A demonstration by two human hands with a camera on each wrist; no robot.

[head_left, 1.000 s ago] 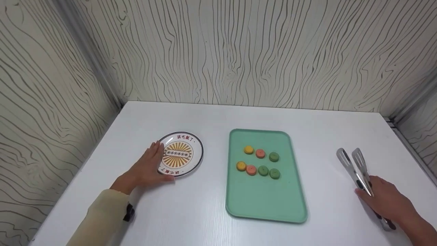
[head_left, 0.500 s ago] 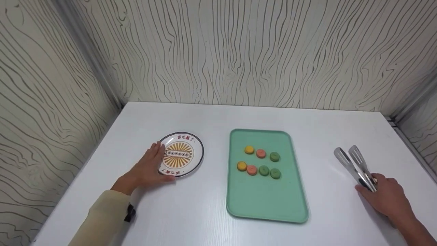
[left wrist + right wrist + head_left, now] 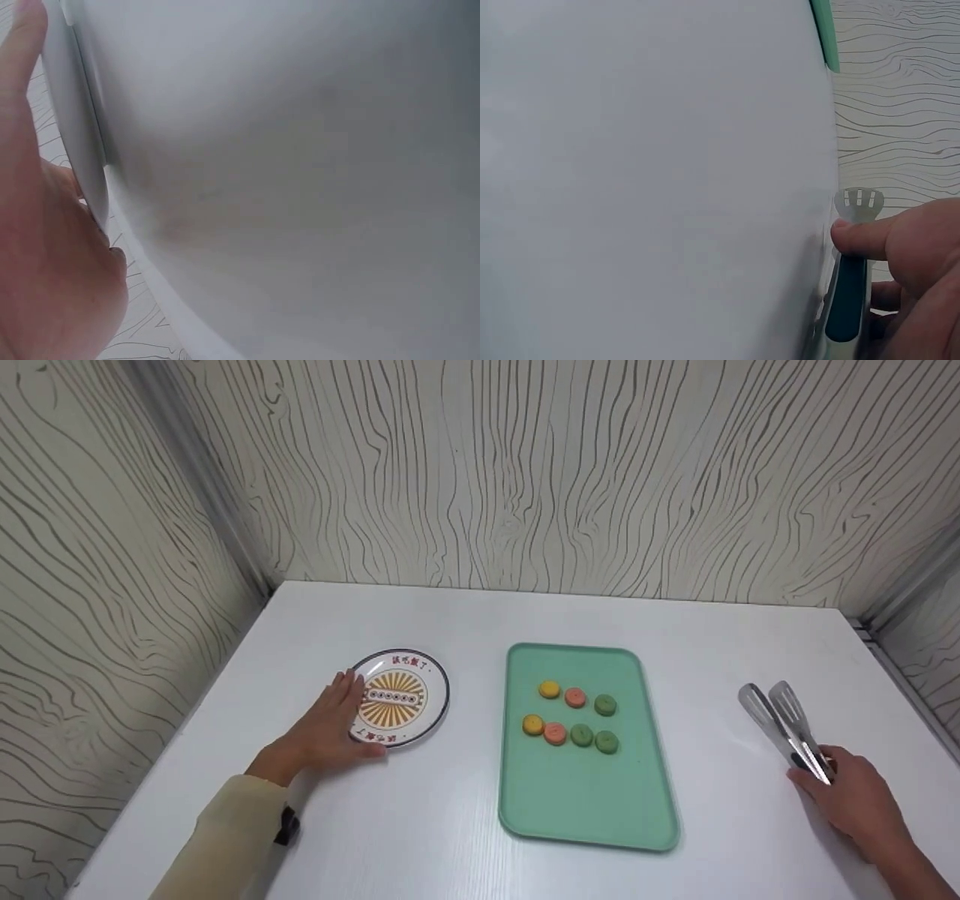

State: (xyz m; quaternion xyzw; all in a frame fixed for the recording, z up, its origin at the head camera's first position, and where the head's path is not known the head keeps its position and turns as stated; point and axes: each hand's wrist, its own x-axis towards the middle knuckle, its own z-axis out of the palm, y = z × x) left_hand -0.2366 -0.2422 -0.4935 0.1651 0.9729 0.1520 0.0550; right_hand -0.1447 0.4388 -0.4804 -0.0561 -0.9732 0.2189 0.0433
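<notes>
My left hand (image 3: 322,731) rests at the left rim of a white plate (image 3: 437,710) with a dark edge and a yellow sunburst print. Its fingers lie straight over the rim and the thumb reaches along the near side; the left wrist view catches the plate (image 3: 79,120) edge-on. On the right, my right hand (image 3: 862,802) grips metal tongs (image 3: 772,720) with slotted heads pointing away and spread slightly apart. In the right wrist view, the thumb presses on the dark-inlaid handle of the tongs (image 3: 847,300). The hand hides their rear end in the head view.
Between the hands lies a green tray (image 3: 585,802). Several small round macaron-like pieces (image 3: 581,734), yellow, pink and green, sit on it in two rows. The white table (image 3: 450,825) meets wood-patterned walls (image 3: 510,472) at the back and sides.
My right hand has shifted its grip on the tongs, and their rear end, visible under the palm a second ago, is now hidden. The left hand, plate and tray stay put.
</notes>
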